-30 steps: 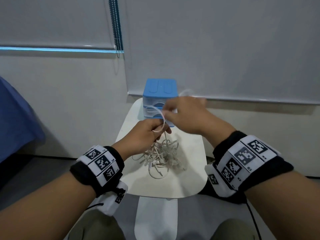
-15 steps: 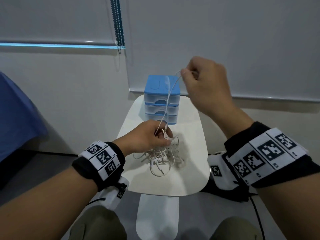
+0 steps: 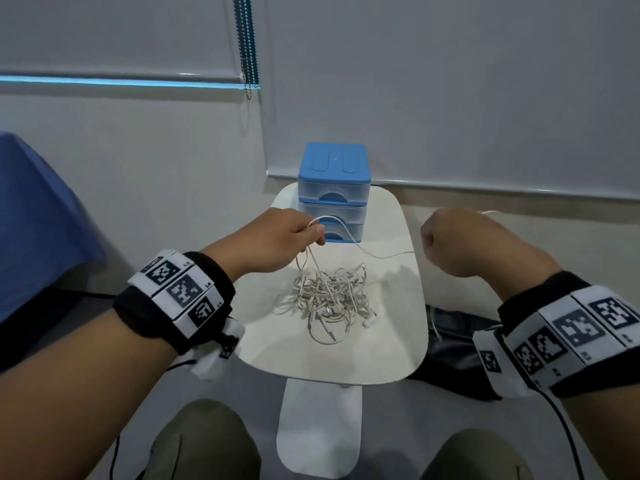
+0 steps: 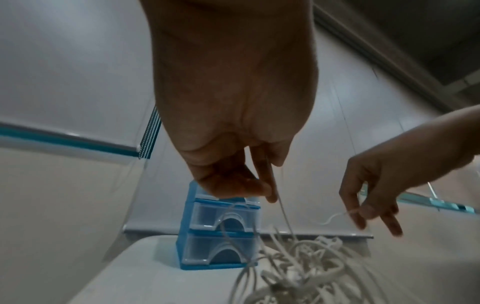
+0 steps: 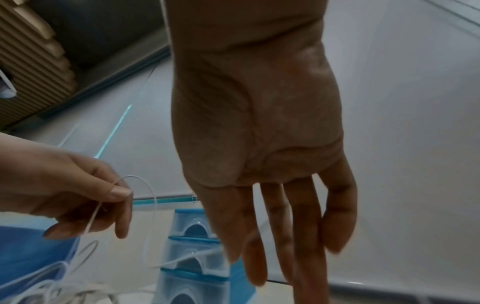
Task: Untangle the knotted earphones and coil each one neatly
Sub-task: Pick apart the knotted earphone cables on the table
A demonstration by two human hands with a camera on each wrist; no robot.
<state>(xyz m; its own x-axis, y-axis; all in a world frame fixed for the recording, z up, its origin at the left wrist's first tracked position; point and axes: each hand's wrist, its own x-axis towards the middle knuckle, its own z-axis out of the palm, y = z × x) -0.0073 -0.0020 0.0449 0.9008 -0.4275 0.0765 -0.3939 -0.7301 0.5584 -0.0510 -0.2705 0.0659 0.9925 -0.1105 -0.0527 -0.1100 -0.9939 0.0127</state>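
blue drawer unit (image 3: pixel 333 188) behind earphone tangle (image 3: pixel 329 299), white table (image 3: pixel 391 344)

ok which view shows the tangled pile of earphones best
The head view: the whole tangled pile lies in sight on the white table, earbuds and plug visible. The left wrist view shows only its blurred near part at the bottom edge; the right wrist view catches a few loops in its lower left corner.
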